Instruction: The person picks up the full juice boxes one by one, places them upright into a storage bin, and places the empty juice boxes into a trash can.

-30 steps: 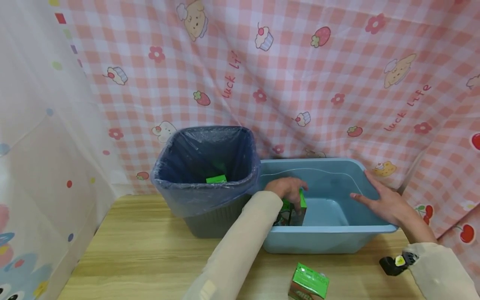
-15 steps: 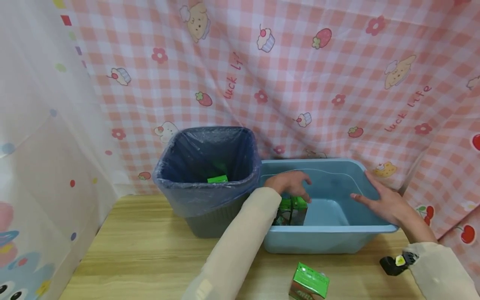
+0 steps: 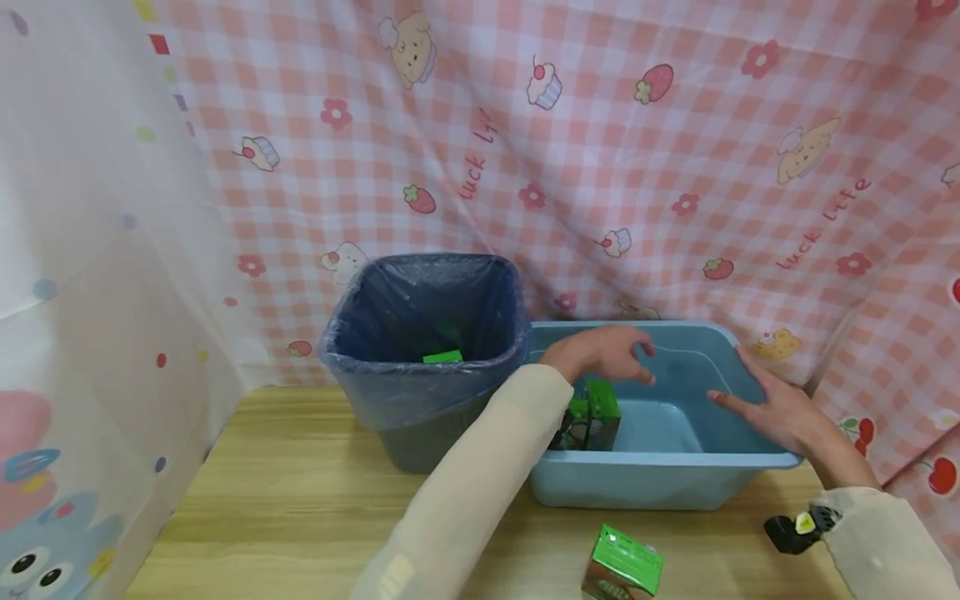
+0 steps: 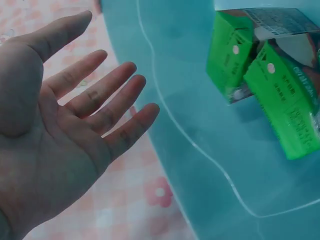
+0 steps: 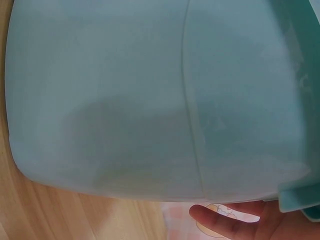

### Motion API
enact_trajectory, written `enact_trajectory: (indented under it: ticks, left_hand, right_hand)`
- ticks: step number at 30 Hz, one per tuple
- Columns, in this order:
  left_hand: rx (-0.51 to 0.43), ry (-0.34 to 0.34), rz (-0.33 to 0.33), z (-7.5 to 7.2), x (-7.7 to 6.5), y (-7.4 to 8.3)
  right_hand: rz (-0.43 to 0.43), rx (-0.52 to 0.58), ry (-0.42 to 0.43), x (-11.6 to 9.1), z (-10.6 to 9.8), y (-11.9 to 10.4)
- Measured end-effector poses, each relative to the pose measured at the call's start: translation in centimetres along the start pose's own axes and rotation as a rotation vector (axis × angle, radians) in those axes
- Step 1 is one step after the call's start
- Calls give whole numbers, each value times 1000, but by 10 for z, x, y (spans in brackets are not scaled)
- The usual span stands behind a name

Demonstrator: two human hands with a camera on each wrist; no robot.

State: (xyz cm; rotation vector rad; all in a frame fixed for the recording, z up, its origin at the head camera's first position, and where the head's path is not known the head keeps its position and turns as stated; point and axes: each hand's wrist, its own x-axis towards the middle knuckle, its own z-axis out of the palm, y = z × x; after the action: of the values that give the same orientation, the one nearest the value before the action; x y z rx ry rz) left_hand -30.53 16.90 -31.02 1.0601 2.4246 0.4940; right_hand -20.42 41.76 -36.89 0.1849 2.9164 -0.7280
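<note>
My left hand [image 3: 611,354] hovers over the blue plastic tub [image 3: 667,482], its fingers spread and loosely bent, holding nothing. Below it, two small cartons [image 3: 602,412] with green tops and dark printed sides stand side by side at the tub's left end; the left wrist view shows their green tops [image 4: 282,102] close together, slightly askew. At the tub's right end my right hand [image 3: 783,417] grips the rim, thumb over the inside. In the right wrist view its fingers [image 5: 215,220] show beyond the tub's outer wall [image 5: 100,110].
A dark bin [image 3: 427,437] lined with a blue plastic bag stands left of the tub, a green-topped box [image 3: 444,357] inside. Another green and brown carton [image 3: 624,565] lies on the wooden table [image 3: 292,500] in front. A checked cloth [image 3: 480,150] hangs behind.
My left hand has let go of a carton in the tub, then risen and shifted right. The right hand has stayed at the tub's end. The head view has tilted slightly.
</note>
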Motion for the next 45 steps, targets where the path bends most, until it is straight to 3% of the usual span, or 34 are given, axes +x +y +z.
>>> enact_trajectory:
  ticks: [8,16,30,36,45]
  left_hand:
    - [-43,-12,32,-8,-14,8]
    - [-110,3,161,-4,-36,12]
    - [-157,-5,392,19,-87,25]
    - [-193,-13,448,31,-107,24]
    - [-236,-9,517,67,-135,11]
  right_hand:
    - [4,-5,-8,0,1,1]
    - [-11,-15,-4,1,0,2]
    - [-17,-7,-8,2,0,2]
    - [-17,-1,-8,1,-1,1]
    - [-24,11,-11,0,0,0]
